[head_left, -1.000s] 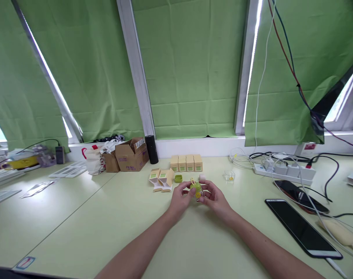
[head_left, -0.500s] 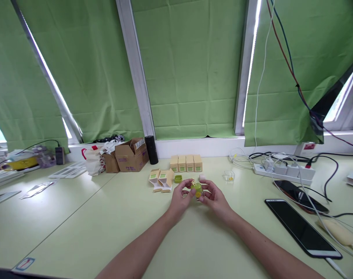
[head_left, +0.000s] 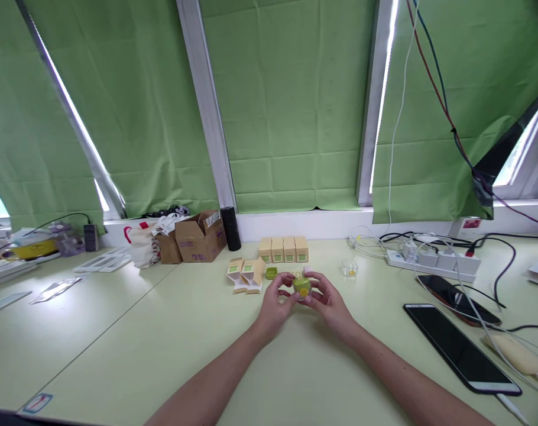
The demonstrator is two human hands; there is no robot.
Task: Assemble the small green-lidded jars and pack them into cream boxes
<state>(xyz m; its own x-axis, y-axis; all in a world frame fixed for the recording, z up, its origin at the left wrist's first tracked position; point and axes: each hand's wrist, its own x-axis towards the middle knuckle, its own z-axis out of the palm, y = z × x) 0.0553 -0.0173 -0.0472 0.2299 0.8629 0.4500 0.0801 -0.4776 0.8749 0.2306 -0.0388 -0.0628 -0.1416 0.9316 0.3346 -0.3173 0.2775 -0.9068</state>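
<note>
A small green item with a yellow round mark (head_left: pixel 302 287) is pinched between both my hands, just above the table. My left hand (head_left: pixel 275 300) grips its left side with thumb and fingers. On the opposite side, my right hand (head_left: pixel 326 302) holds it the same way. A thin loop stands up from its top; its exact kind is too small to make out. Behind my left hand lies a small green tray-like piece (head_left: pixel 271 273). A pale pink-white block (head_left: pixel 307 269) shows just past my right fingers, partly hidden.
Two opened cardboard boxes (head_left: pixel 246 276) and a row of several small boxes (head_left: pixel 284 249) stand behind. A clear container (head_left: pixel 349 268) is right of them. Farther right are a power strip (head_left: pixel 433 263) and a phone (head_left: pixel 462 349); a carton (head_left: pixel 202 239) stands back left.
The green item has been turned more upright between my fingers, its yellow mark shifting slightly up and right. My hands have otherwise barely moved.
</note>
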